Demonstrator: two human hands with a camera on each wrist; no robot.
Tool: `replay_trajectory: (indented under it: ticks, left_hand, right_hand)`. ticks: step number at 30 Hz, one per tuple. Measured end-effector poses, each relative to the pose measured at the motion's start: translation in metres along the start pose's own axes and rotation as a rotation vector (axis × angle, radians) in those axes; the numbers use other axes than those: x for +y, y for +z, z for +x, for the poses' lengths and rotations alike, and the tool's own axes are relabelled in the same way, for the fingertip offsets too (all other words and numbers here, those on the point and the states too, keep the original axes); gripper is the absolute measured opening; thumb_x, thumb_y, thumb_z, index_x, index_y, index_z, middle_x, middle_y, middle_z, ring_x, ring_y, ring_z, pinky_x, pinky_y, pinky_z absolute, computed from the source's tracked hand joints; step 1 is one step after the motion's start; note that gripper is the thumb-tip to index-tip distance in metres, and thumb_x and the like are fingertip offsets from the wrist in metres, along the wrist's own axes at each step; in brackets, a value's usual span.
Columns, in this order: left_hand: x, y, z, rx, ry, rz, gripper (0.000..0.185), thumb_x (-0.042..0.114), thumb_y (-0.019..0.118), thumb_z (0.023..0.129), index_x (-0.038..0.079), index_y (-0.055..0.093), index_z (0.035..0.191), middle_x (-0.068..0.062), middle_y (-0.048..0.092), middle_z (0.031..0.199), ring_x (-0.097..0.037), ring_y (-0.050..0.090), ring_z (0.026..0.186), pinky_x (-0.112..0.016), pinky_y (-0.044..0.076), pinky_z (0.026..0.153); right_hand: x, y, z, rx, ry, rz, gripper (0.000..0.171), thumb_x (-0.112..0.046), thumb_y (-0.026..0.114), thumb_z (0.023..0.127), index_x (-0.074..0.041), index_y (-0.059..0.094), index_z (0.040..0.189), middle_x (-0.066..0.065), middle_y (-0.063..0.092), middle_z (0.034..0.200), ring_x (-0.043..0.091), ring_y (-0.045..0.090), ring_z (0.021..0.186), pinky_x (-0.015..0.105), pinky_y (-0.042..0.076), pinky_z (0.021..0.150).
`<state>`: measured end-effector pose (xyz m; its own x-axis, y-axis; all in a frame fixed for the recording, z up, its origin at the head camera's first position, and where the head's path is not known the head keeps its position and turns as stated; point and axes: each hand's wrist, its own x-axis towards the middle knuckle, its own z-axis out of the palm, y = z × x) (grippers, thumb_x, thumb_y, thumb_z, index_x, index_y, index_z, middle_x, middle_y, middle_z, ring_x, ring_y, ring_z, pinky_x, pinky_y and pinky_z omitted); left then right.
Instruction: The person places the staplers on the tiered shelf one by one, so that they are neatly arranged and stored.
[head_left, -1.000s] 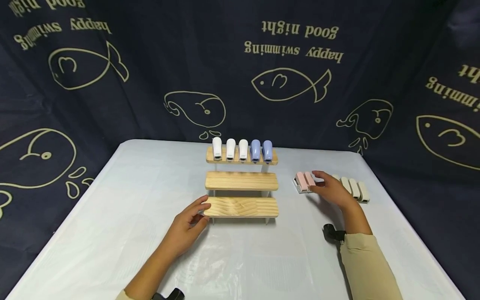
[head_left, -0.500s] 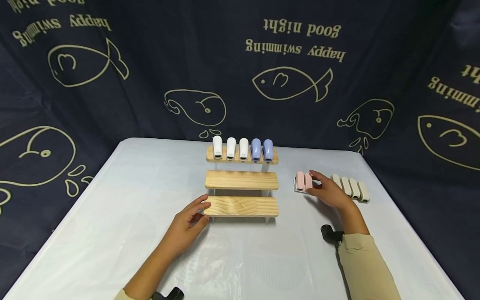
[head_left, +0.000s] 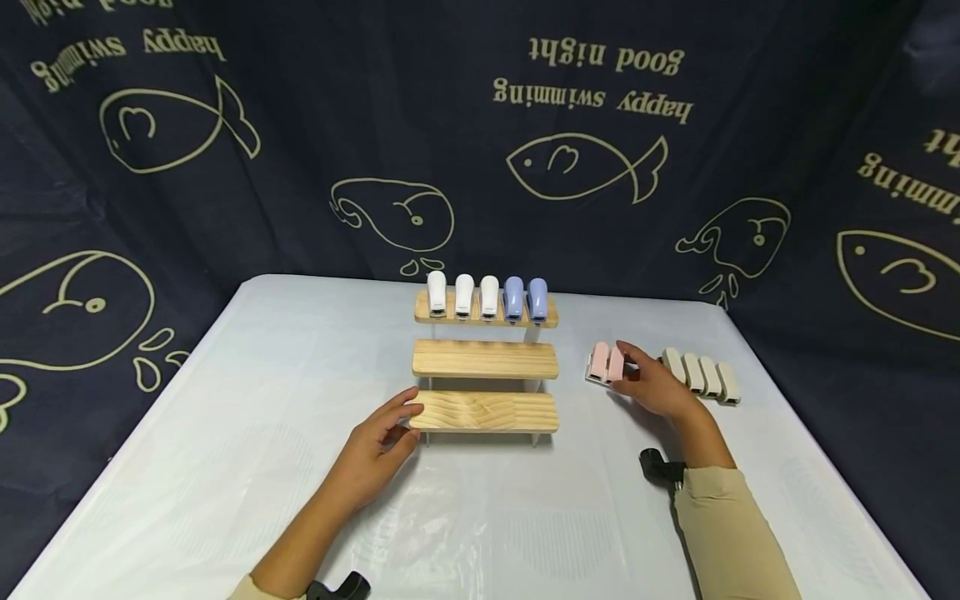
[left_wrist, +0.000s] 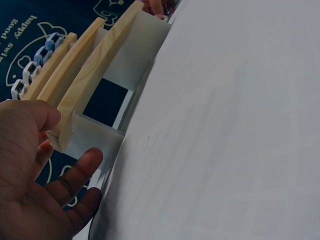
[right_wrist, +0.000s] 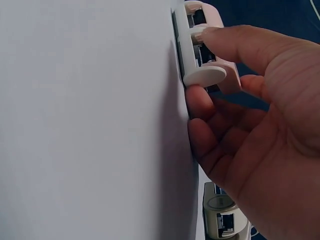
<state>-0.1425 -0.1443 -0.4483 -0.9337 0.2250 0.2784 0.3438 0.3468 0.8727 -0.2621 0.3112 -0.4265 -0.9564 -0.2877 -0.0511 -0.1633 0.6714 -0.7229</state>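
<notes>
In the head view, my left hand [head_left: 372, 454] holds the left end of the lowest board of a three-tier wooden display rack [head_left: 483, 412]. Its thumb lies at the board's edge in the left wrist view, and the other fingers spread loosely below. At the right, my right hand [head_left: 658, 383] pinches the right one of two pink mini staplers [head_left: 616, 364]. The other pink stapler [head_left: 598, 361] stands close beside it on the table. In the right wrist view, the thumb presses the side of the pink stapler [right_wrist: 231, 80], with the fingertips at the tabletop.
Three white staplers [head_left: 464, 297] and two blue staplers [head_left: 513, 298] line the rack's top board. Several cream staplers [head_left: 708, 377] stand in a row right of my right hand. A dark fish-print cloth [head_left: 420, 100] hangs behind the white table [head_left: 300, 350].
My right hand has shifted slightly left, and the pink staplers have turned a little straighter. More of the leftmost cream stapler shows now. My left hand has stayed on the rack.
</notes>
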Motion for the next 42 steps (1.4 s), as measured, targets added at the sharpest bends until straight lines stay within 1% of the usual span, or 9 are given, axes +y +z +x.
replay_trajectory:
  ticks: [2, 4, 9, 13, 19, 26, 28, 35, 42]
  left_hand:
    - [0.0, 0.0, 0.0, -0.001, -0.003, -0.003, 0.035, 0.007, 0.065, 0.097, 0.005, 0.061, 0.132, -0.007, 0.042, 0.153, -0.015, 0.067, 0.096, -0.028, 0.055, 0.085]
    - [0.0, 0.0, 0.0, 0.0, -0.004, -0.004, 0.035, 0.008, 0.065, 0.097, 0.005, 0.061, 0.132, -0.007, 0.042, 0.154, -0.016, 0.067, 0.095, -0.028, 0.055, 0.085]
    - [-0.001, 0.0, 0.0, 0.0, -0.002, -0.006, 0.035, 0.008, 0.065, 0.097, 0.005, 0.061, 0.132, -0.006, 0.042, 0.154, -0.015, 0.067, 0.095, -0.028, 0.055, 0.085]
    - [-0.001, 0.001, 0.0, -0.001, 0.002, -0.009, 0.035, 0.007, 0.065, 0.097, 0.005, 0.061, 0.132, -0.007, 0.042, 0.154, -0.015, 0.067, 0.096, -0.028, 0.055, 0.085]
    - [-0.001, 0.001, 0.001, 0.0, 0.004, -0.007, 0.035, 0.007, 0.065, 0.097, 0.005, 0.061, 0.132, -0.008, 0.042, 0.153, -0.016, 0.067, 0.097, -0.028, 0.055, 0.086]
    - [-0.001, 0.001, 0.001, 0.001, 0.002, 0.002, 0.036, 0.008, 0.065, 0.097, 0.005, 0.061, 0.132, -0.008, 0.042, 0.154, -0.015, 0.067, 0.095, -0.028, 0.055, 0.085]
    - [-0.002, 0.001, 0.0, 0.0, -0.001, 0.009, 0.036, 0.009, 0.065, 0.097, 0.006, 0.061, 0.133, -0.007, 0.042, 0.154, -0.014, 0.067, 0.095, -0.028, 0.055, 0.085]
    - [-0.001, 0.001, 0.0, 0.0, -0.008, 0.014, 0.036, 0.01, 0.065, 0.097, 0.006, 0.061, 0.133, -0.006, 0.042, 0.154, -0.013, 0.067, 0.096, -0.029, 0.055, 0.086]
    - [-0.002, 0.001, 0.0, -0.001, 0.003, 0.017, 0.036, 0.009, 0.065, 0.097, 0.005, 0.061, 0.133, -0.003, 0.042, 0.154, -0.014, 0.067, 0.097, -0.029, 0.055, 0.087]
  right_hand:
    - [0.0, 0.0, 0.001, -0.007, -0.003, 0.004, 0.081, -0.008, 0.067, 0.095, 0.005, 0.015, 0.156, 0.033, 0.035, 0.149, 0.043, 0.046, 0.127, 0.049, 0.044, 0.097]
    - [-0.001, 0.001, 0.001, -0.006, -0.005, 0.001, 0.082, -0.009, 0.068, 0.094, 0.005, 0.016, 0.155, 0.031, 0.043, 0.14, 0.038, 0.051, 0.115, 0.043, 0.045, 0.089]
    - [-0.002, 0.001, 0.002, 0.018, 0.0, -0.02, 0.077, -0.007, 0.069, 0.093, 0.005, 0.022, 0.153, 0.026, 0.047, 0.13, 0.029, 0.051, 0.098, 0.035, 0.043, 0.077]
    - [-0.003, 0.002, 0.002, 0.038, 0.014, -0.058, 0.076, -0.006, 0.07, 0.091, 0.004, 0.025, 0.152, 0.025, 0.049, 0.13, 0.029, 0.052, 0.098, 0.037, 0.044, 0.079]
    - [-0.004, 0.003, 0.002, 0.065, 0.029, -0.126, 0.074, -0.007, 0.07, 0.091, 0.004, 0.027, 0.15, 0.031, 0.046, 0.14, 0.035, 0.055, 0.111, 0.047, 0.046, 0.09]
    - [-0.007, 0.003, 0.002, 0.086, 0.045, -0.165, 0.07, -0.01, 0.07, 0.091, 0.002, 0.033, 0.149, 0.03, 0.055, 0.129, 0.036, 0.058, 0.104, 0.045, 0.048, 0.082]
    - [-0.008, 0.002, 0.002, 0.092, 0.054, -0.177, 0.07, -0.012, 0.071, 0.091, 0.001, 0.034, 0.149, 0.028, 0.054, 0.132, 0.036, 0.059, 0.106, 0.044, 0.049, 0.081]
    - [-0.013, -0.005, -0.002, 0.11, 0.024, -0.141, 0.071, -0.013, 0.07, 0.092, 0.005, 0.033, 0.149, 0.029, 0.043, 0.144, 0.043, 0.056, 0.117, 0.046, 0.051, 0.085]
    - [-0.025, -0.012, -0.01, 0.149, -0.013, -0.097, 0.071, -0.018, 0.071, 0.093, 0.0, 0.034, 0.151, 0.023, 0.044, 0.146, 0.043, 0.051, 0.124, 0.048, 0.049, 0.089]
